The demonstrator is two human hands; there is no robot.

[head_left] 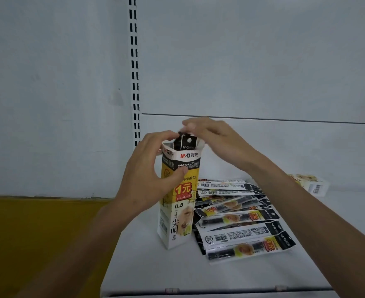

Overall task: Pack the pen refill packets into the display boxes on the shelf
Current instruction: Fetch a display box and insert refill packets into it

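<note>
Yellow display box (178, 198) upright, hands — left hand (147, 175), right hand (211, 134) — atop

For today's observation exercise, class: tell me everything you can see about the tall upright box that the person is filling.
The box is a tall, narrow cardboard carton, yellow, white and black, printed with a red price badge and "0.5". It stands upright on the white shelf, top flaps open, with black packet tops sticking out. The left hand grips its upper part, thumb on the front; the right hand reaches in at the opening. Loose packets lie right beside its base.
</note>
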